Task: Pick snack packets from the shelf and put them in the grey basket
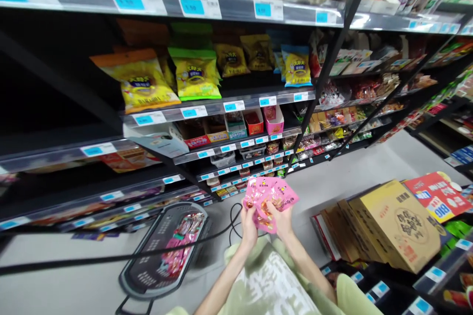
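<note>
Pink snack packets [283,196] with printed pictures and dark lettering are held up in front of my chest. They overlap, so I cannot tell how many there are. My left hand [249,221] is closed on their left side, thumb on the front. From the right, my right hand [282,220] grips them, with its fingers over the printed face. Down to the left on the floor, a dark grey shopping basket [146,241] holds several pink packets [176,253] and other bright ones, apart from both hands.
Ahead, black shelves carry yellow snack bags [146,83], small open boxes [254,122] and blue-and-white price tags [194,6]. Cardboard cartons [401,221] stand at the right. A black cable [148,253] crosses over the basket. Grey floor [310,184] runs between the shelves.
</note>
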`<act>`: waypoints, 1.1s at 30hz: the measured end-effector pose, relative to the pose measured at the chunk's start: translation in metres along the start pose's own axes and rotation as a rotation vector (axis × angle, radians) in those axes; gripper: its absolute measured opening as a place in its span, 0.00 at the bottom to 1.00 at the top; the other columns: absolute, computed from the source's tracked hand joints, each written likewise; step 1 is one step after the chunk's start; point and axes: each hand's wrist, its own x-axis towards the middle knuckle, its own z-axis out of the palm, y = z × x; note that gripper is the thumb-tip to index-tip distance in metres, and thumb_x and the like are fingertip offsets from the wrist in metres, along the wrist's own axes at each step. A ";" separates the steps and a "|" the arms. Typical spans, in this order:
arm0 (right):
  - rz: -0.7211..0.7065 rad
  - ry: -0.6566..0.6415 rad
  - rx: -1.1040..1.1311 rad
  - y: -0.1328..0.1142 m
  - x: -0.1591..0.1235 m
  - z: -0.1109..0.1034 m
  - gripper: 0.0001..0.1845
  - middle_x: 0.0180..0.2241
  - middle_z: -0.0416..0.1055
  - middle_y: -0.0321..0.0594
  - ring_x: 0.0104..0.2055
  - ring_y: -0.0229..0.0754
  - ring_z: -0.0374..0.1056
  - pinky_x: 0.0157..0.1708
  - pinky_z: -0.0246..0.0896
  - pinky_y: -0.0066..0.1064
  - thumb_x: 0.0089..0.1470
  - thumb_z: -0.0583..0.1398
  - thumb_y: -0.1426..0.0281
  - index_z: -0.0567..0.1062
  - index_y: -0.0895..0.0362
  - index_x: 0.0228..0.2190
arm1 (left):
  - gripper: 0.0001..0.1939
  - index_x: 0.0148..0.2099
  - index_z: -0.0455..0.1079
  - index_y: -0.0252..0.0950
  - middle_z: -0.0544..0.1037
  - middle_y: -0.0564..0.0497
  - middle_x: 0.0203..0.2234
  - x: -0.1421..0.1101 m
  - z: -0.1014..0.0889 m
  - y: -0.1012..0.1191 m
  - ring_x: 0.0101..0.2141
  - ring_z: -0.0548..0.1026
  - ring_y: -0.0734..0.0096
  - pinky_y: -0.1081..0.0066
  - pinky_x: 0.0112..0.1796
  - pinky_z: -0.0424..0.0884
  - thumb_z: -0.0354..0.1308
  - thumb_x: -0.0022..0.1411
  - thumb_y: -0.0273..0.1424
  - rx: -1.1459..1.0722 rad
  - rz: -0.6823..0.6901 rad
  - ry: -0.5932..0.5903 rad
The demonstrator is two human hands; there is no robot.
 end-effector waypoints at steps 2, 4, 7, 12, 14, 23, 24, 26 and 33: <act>-0.046 0.032 -0.017 -0.004 0.008 -0.001 0.31 0.39 0.82 0.41 0.40 0.50 0.80 0.44 0.78 0.40 0.39 0.76 0.67 0.75 0.54 0.46 | 0.15 0.46 0.70 0.42 0.78 0.54 0.35 0.007 0.006 0.005 0.39 0.77 0.64 0.69 0.45 0.72 0.60 0.54 0.36 0.033 0.090 -0.014; -0.034 0.006 0.028 -0.012 0.016 -0.004 0.36 0.39 0.82 0.39 0.38 0.47 0.80 0.42 0.78 0.38 0.36 0.77 0.68 0.74 0.54 0.48 | 0.19 0.50 0.71 0.40 0.80 0.51 0.39 0.015 0.012 0.009 0.44 0.77 0.59 0.66 0.48 0.71 0.58 0.56 0.38 0.091 0.209 -0.078; 0.020 0.003 0.159 -0.026 0.029 -0.008 0.37 0.39 0.82 0.38 0.37 0.47 0.80 0.41 0.77 0.37 0.35 0.76 0.69 0.73 0.53 0.49 | 0.22 0.56 0.71 0.38 0.80 0.46 0.45 0.025 0.028 0.014 0.49 0.77 0.55 0.61 0.52 0.71 0.53 0.65 0.43 0.238 0.361 -0.223; 0.015 0.121 0.267 -0.047 0.049 -0.013 0.31 0.39 0.82 0.38 0.39 0.47 0.79 0.44 0.76 0.40 0.38 0.74 0.69 0.74 0.54 0.46 | 0.23 0.50 0.74 0.36 0.78 0.42 0.46 0.039 0.069 0.025 0.49 0.76 0.57 0.57 0.53 0.72 0.41 0.75 0.43 0.527 0.516 -0.244; 0.034 0.144 0.292 -0.052 0.056 -0.013 0.29 0.39 0.82 0.37 0.39 0.48 0.79 0.44 0.76 0.41 0.39 0.74 0.68 0.74 0.54 0.45 | 0.22 0.52 0.74 0.37 0.76 0.41 0.49 0.046 0.083 0.031 0.51 0.76 0.58 0.57 0.55 0.71 0.42 0.75 0.41 0.574 0.588 -0.233; 0.141 0.086 0.451 -0.070 0.086 -0.027 0.25 0.43 0.82 0.37 0.45 0.47 0.78 0.50 0.74 0.40 0.40 0.72 0.68 0.77 0.53 0.43 | 0.16 0.54 0.76 0.39 0.78 0.43 0.57 0.073 0.124 0.029 0.58 0.74 0.55 0.52 0.59 0.69 0.50 0.73 0.32 0.419 0.769 -0.458; 0.156 0.091 0.457 -0.072 0.091 -0.031 0.24 0.42 0.82 0.37 0.43 0.47 0.78 0.49 0.75 0.39 0.40 0.72 0.67 0.77 0.53 0.42 | 0.15 0.51 0.77 0.39 0.79 0.43 0.56 0.077 0.130 0.026 0.57 0.76 0.55 0.53 0.57 0.71 0.50 0.72 0.31 0.410 0.766 -0.461; 0.164 0.102 0.457 -0.076 0.103 -0.038 0.22 0.40 0.83 0.37 0.41 0.46 0.78 0.46 0.76 0.38 0.39 0.72 0.66 0.78 0.53 0.39 | 0.14 0.48 0.79 0.38 0.81 0.44 0.54 0.087 0.142 0.022 0.54 0.78 0.55 0.54 0.55 0.73 0.51 0.72 0.30 0.411 0.752 -0.477; 0.033 0.096 0.290 -0.098 0.166 -0.048 0.21 0.38 0.82 0.36 0.43 0.47 0.78 0.47 0.75 0.38 0.37 0.74 0.70 0.80 0.52 0.38 | 0.21 0.59 0.76 0.43 0.82 0.46 0.53 0.144 0.191 0.017 0.55 0.77 0.60 0.53 0.57 0.73 0.47 0.73 0.27 0.424 0.876 -0.577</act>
